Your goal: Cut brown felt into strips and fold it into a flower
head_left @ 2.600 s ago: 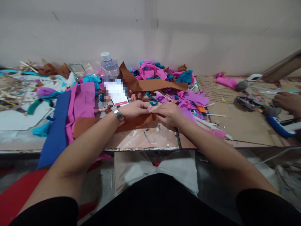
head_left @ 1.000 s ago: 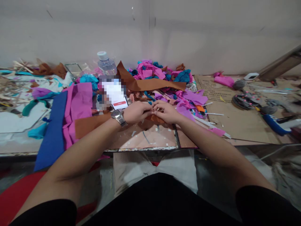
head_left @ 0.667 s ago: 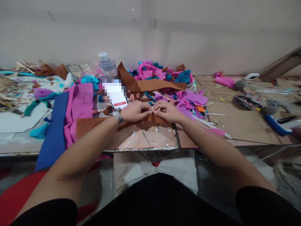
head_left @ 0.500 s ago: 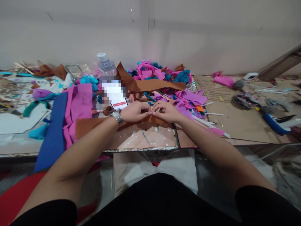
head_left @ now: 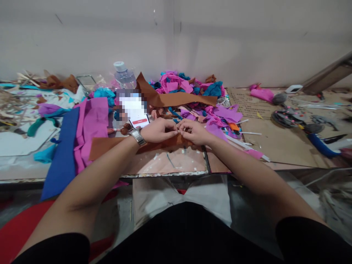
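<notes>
A long brown crepe paper strip (head_left: 103,146) lies across the front of the worktable, running under my left wrist to my fingertips. My left hand (head_left: 159,131), with a metal watch (head_left: 138,136) on its wrist, is closed with thumb and forefinger pinching at the strip's upper edge. Right beside it, my right hand (head_left: 195,132) is closed in a similar pinch on the same edge. The fingertips of both hands almost touch, and the bit of paper between them is mostly hidden. Behind my left hand rests a phone (head_left: 137,113) with a lit screen, partly blurred out.
Blue (head_left: 62,146) and pink paper sheets (head_left: 95,119) hang toward the table's front edge at left. A clear bottle (head_left: 125,77) stands behind the phone. Another brown strip (head_left: 184,99) tops a heap of coloured scraps. At right are white sticks (head_left: 251,133) and a blue-handled tool (head_left: 320,145).
The brown strip has shifted slightly to the right at its left end. My right hand's fingers have curled in a little more. My left hand stays nearly in place.
</notes>
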A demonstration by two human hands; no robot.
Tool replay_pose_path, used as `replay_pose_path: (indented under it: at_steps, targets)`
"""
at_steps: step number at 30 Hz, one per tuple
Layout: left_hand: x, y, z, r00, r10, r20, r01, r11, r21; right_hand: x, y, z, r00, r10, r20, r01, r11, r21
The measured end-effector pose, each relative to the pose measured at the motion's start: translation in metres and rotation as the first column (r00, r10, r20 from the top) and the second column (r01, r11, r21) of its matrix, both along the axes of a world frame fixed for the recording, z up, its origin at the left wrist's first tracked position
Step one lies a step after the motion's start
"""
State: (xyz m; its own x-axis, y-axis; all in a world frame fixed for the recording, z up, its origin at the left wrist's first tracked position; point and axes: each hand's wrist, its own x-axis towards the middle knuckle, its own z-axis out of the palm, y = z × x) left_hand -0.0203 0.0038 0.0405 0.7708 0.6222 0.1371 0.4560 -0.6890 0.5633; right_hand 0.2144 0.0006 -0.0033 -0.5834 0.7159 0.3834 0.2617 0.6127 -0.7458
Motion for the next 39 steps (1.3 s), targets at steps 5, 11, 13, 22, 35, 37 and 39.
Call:
replay_pose_path:
  at_steps: [5,11,13,22,35,37,39]
  targets:
    - [-0.006,0.007,0.002,0.999,-0.033,-0.023,0.031,0.998,-0.059,0.001,0.0,0.001,1.0,0.004,0.0,-0.004,1.0,-0.015]
    - [-0.013,0.014,0.0,0.994,-0.047,-0.103,0.041,0.997,-0.059,0.004,0.005,0.001,1.0,-0.02,0.021,0.02,1.0,-0.006]
    - [-0.014,0.016,-0.001,0.991,-0.037,-0.13,0.032,0.999,-0.044,0.006,0.007,0.001,0.999,-0.034,0.021,0.034,0.999,-0.005]
    - [-0.021,0.025,-0.002,0.983,0.024,-0.181,-0.033,0.998,-0.047,0.008,0.01,-0.001,0.995,-0.102,0.01,0.102,0.995,-0.007]
    - [-0.021,0.024,-0.001,0.978,0.042,-0.206,-0.047,0.999,-0.016,0.007,0.011,-0.003,0.997,-0.073,0.031,0.072,0.997,0.035]
    - [-0.015,0.016,0.002,0.986,-0.018,-0.164,0.016,1.0,-0.016,0.005,0.008,-0.003,0.998,-0.041,0.044,0.039,0.998,0.046]
    - [-0.008,0.009,0.004,0.988,-0.061,-0.14,0.06,0.998,-0.008,0.002,0.005,-0.002,0.999,-0.023,0.048,0.02,0.998,0.056]
